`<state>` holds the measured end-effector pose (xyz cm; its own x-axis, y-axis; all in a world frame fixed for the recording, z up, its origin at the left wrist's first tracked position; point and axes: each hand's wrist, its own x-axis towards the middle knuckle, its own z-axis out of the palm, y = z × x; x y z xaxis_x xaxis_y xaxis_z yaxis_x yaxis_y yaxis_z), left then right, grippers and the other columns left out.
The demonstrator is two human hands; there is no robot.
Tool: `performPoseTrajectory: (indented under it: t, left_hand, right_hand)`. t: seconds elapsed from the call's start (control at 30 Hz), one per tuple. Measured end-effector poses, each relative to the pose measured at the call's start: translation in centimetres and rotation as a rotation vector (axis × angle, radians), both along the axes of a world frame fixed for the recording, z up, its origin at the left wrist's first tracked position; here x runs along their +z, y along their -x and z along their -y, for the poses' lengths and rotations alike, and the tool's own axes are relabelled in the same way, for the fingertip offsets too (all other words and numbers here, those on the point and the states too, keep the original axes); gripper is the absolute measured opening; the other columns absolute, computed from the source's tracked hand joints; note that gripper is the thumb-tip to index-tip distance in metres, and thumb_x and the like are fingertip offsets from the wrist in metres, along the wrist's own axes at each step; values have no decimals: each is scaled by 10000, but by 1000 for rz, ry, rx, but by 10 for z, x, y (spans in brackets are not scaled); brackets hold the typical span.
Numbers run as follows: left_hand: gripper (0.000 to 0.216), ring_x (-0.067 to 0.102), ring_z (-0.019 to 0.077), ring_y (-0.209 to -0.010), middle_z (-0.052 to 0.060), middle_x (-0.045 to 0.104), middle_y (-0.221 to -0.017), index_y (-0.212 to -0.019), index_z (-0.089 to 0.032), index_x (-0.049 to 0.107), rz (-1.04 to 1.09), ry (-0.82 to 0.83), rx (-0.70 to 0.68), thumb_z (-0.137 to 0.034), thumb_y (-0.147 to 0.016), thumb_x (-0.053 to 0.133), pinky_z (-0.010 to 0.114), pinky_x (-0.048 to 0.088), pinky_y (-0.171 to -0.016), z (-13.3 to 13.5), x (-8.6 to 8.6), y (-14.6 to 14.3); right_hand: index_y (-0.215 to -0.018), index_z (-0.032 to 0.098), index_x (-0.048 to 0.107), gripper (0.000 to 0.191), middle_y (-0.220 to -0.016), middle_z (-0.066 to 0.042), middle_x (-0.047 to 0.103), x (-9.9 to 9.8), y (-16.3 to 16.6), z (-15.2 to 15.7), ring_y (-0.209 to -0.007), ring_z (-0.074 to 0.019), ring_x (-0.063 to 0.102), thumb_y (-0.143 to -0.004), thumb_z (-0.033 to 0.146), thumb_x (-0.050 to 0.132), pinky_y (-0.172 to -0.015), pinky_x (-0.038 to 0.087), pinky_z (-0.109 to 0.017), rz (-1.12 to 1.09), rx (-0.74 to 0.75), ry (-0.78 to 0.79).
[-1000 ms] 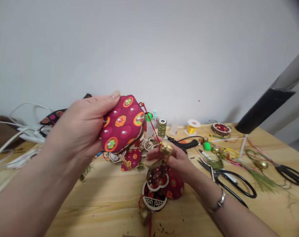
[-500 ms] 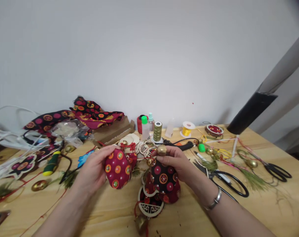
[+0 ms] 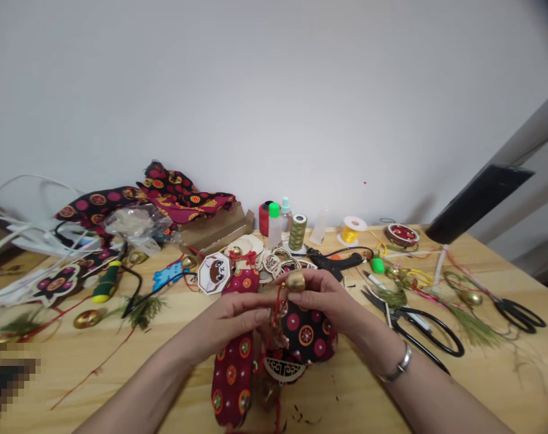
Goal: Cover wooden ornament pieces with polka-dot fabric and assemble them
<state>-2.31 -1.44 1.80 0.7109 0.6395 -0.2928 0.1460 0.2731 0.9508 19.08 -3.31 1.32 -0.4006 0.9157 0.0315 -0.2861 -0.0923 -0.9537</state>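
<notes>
My right hand (image 3: 325, 298) is closed at the top of a stuffed fabric ornament (image 3: 306, 334), black with pink and orange dots. A round brass bell (image 3: 295, 281) shows at its thumb and forefinger. From the left, my left hand (image 3: 237, 319) reaches in to the red cord (image 3: 278, 301) beside that ornament, its fingers drawn together; what they pinch is hidden. A long maroon dotted fabric piece (image 3: 232, 377) passes beneath this hand. Below the black ornament, a pale fretwork wooden piece (image 3: 283, 367) shows partly, near a blurred bell (image 3: 268, 393).
Scissors (image 3: 430, 334) lie right of my right hand, and another pair (image 3: 520, 314) farther right. A glue gun (image 3: 339, 262), green thread spool (image 3: 298, 233) and yellow wire spool (image 3: 354, 230) stand behind. At left are a screwdriver (image 3: 107, 282), an octagonal animal-face piece (image 3: 214, 273) and bunched fabric (image 3: 178, 196).
My left hand has let go of the maroon pouch-like piece and moved right to the cord by the black ornament. The octagonal piece has come into sight. The view has shifted slightly.
</notes>
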Motion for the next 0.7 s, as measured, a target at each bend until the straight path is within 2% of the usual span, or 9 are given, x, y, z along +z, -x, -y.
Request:
performPoseTrajectory:
  t: [0.13, 0.23, 0.37, 0.53, 0.7]
  left_hand:
    - [152, 613, 148, -679, 28, 721, -777, -813, -189, 727, -36, -105, 7, -304, -754, 648, 240, 437, -633, 3, -5, -4]
    - [109, 569, 115, -587, 6, 694, -668, -725, -180, 716, -55, -103, 49, -282, -724, 677, 212, 403, -562, 4, -8, -4]
    - [131, 550, 111, -559, 9, 661, -628, -704, -168, 699, -31, -50, 76, -297, -716, 683, 212, 386, -530, 3, -10, -2]
    - [104, 540, 95, -556, 19, 664, -708, -661, -154, 681, 87, -32, 170, -253, -672, 710, 198, 382, -511, 1, -9, 1]
    - [135, 418, 47, -369, 53, 681, -554, -717, -139, 672, 109, 102, 118, -272, -697, 670, 164, 235, -377, 3, -8, 1]
  right_hand:
    - [-995, 217, 688, 259, -830, 18, 643, 1, 1, 1, -762, -103, 555, -738, 241, 683, -740, 413, -233, 71, 26, -43]
    - [-990, 205, 687, 255, -863, 8, 652, -1, 1, -1, -784, -109, 563, -738, 243, 685, -761, 415, -241, 97, 36, -48]
    - [-932, 187, 681, 207, -876, 0, 658, -4, -1, -3, -789, -113, 574, -739, 260, 693, -772, 419, -246, 78, 48, -20]
    - [-888, 185, 676, 180, -851, 7, 656, -7, -2, -5, -757, -103, 574, -733, 272, 705, -742, 424, -231, 67, 31, -13]
    - [-984, 231, 675, 245, -817, 25, 643, -4, -5, -6, -747, -103, 566, -740, 239, 695, -716, 436, -233, 123, -7, -152]
